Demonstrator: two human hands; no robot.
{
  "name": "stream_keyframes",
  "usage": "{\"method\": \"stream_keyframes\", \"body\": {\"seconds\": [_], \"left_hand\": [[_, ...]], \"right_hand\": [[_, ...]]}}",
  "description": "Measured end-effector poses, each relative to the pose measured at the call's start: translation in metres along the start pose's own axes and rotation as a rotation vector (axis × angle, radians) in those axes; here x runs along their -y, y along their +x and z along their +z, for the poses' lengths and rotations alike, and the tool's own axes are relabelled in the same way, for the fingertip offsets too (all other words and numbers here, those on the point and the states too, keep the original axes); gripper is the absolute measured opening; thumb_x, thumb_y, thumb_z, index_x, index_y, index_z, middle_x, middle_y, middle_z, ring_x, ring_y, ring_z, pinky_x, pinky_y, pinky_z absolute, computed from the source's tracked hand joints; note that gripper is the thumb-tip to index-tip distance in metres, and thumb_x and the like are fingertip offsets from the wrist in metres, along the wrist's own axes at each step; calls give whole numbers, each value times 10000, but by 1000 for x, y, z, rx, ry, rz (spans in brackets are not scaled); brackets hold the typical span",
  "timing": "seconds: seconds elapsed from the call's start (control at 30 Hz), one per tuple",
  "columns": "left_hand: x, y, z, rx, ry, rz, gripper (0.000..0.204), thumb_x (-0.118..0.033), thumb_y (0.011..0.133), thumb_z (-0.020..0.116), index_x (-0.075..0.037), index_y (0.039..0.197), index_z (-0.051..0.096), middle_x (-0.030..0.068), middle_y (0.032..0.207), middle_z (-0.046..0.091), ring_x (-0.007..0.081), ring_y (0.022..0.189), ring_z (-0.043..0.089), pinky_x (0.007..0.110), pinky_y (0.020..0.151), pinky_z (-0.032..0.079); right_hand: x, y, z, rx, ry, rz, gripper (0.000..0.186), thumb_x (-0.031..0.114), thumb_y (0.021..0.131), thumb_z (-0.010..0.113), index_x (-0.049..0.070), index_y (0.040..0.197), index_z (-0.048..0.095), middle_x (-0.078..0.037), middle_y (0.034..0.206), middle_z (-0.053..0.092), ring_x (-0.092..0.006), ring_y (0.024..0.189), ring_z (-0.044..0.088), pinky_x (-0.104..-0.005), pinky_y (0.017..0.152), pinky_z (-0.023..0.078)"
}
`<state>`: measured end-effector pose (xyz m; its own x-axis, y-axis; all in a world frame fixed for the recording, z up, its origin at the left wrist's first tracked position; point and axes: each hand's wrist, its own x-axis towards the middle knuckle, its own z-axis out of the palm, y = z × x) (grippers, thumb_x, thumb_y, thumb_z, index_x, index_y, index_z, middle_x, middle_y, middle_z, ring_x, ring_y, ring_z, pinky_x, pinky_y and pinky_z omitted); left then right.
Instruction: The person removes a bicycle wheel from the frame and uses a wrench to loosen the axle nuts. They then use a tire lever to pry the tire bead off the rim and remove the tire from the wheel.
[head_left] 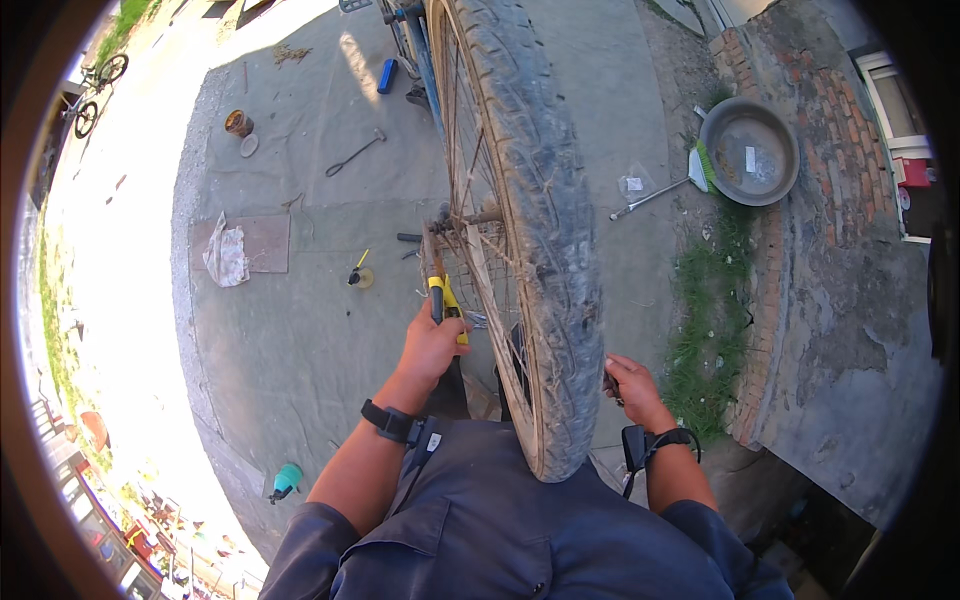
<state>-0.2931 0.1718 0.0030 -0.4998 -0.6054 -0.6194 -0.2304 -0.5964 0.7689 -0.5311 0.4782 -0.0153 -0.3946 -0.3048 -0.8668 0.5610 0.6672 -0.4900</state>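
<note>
A bicycle wheel with a worn, muddy tire (545,230) stands upright before me, its near end against my dark clothing. To the left of the wheel, my left hand (432,343) is closed around pliers (437,300) with yellow-and-black handles. The pliers point up toward the wheel's hub (452,222); whether the jaws touch anything is unclear. On the tire's other side, my right hand (632,388) has its fingers curled together near the rim. Something small and dark shows at its fingertips, too hidden to name.
A long-handled tool (355,153), a blue object (387,76) and a small spray bottle (361,276) lie or stand on the grey ground sheet. At left are a cloth (226,255) and a teal bottle (286,480). A brush (700,168) rests beside a grey basin (735,185) at right.
</note>
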Motion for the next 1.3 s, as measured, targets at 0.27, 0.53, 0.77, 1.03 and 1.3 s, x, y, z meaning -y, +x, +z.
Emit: {"method": "stream_keyframes", "body": {"seconds": [0.27,0.53,0.77,1.03,1.3], "left_hand": [[-12,-5,3,85,-88,-67,374,-60,947,581,-6,1314,530,104,1175,636,232,1100,691,377,751,631],[4,1,-2,41,-184,-85,372,-70,930,607,-6,1290,541,94,1110,640,232,1037,701,362,729,624],[34,15,-15,-69,78,-24,383,-174,884,661,27,1198,570,158,1021,661,288,896,701,406,768,596],[61,27,-20,-155,405,164,384,-252,899,615,46,1136,561,315,1129,652,489,1073,626,529,926,502],[22,6,-9,-123,314,-8,405,-245,895,674,40,1165,572,271,1096,723,427,1008,710,493,874,544]], "right_hand": [[-4,1,-2,8,21,10,389,250,1066,613,38,1389,652,-41,936,714,-128,744,668,-267,626,479],[-10,4,-5,26,34,8,383,249,1066,613,41,1384,657,-43,935,713,-130,740,668,-268,625,481],[-8,3,-3,28,30,3,383,256,1066,611,35,1375,661,-44,936,710,-131,745,667,-271,634,484],[15,14,13,71,29,-83,303,277,1056,624,19,1189,711,-44,911,707,-142,745,662,-285,657,488],[48,21,27,123,13,-151,445,243,1077,607,19,1461,596,-37,965,700,-133,798,661,-277,691,495]]}}
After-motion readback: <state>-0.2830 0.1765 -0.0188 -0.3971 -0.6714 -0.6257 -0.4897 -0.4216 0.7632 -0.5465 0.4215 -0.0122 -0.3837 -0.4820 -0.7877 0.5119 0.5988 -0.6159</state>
